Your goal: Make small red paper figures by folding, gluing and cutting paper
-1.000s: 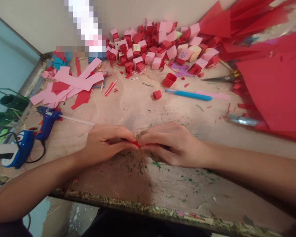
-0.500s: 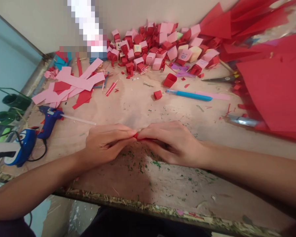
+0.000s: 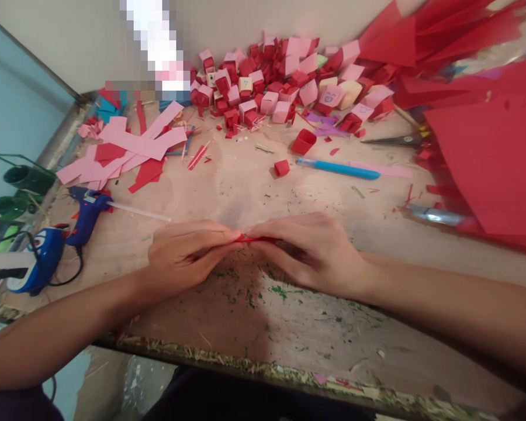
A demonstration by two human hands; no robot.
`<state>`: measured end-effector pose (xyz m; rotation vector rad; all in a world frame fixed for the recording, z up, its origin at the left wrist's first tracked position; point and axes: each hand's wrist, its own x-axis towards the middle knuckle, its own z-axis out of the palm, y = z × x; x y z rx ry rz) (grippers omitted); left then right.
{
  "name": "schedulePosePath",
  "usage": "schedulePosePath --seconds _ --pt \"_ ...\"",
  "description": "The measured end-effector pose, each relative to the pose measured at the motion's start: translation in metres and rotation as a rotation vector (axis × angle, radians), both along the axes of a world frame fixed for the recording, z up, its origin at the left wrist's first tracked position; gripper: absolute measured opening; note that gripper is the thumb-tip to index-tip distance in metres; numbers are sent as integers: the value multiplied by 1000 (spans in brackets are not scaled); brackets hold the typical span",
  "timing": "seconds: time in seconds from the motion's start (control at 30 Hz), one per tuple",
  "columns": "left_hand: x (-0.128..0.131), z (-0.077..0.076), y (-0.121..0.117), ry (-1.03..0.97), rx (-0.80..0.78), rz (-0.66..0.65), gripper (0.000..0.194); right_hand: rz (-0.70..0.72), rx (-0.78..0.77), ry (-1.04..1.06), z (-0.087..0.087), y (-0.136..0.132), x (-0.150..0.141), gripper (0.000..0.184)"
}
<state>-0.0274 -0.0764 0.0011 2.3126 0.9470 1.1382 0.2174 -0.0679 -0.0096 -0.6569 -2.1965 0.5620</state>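
Between my fingertips, low over the middle of the table, is a small piece of red paper [image 3: 258, 239], mostly covered by the fingers. My left hand [image 3: 190, 251] pinches its left end between thumb and fingers. From the other side, my right hand [image 3: 304, 248] pinches the same piece, and the fingertips of both hands nearly meet. Beyond the hands lie a small red paper cube [image 3: 281, 168], a larger open red paper box [image 3: 304, 141] and a blue pen [image 3: 342, 169].
Behind stands a heap of red and pink paper boxes [image 3: 269, 103]. Pink paper strips [image 3: 131, 143] and a blue glue gun [image 3: 86, 213] lie left. At right are scissors [image 3: 394, 141], a cutter knife [image 3: 438, 215] and red sheets [image 3: 486, 152]. Green scraps [image 3: 278, 291] litter the front.
My hands stay in nearly the same place. The fingertips have drawn slightly apart, and a little more of the red paper shows between them.
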Motion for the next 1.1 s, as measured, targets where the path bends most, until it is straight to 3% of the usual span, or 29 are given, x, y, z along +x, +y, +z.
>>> schedulePosePath --seconds 0.33,0.6,0.83,1.1 --pt "4 10 0 81 45 -49 9 -5 147 -19 -3 -1 1 7" --pt "3 4 2 69 24 -75 7 -18 189 -39 -2 -2 0 7" --pt "3 4 8 21 -53 -103 9 -11 252 -22 -5 0 2 20" --pt "2 6 8 66 -73 -104 12 -16 260 -25 -7 -1 3 16"
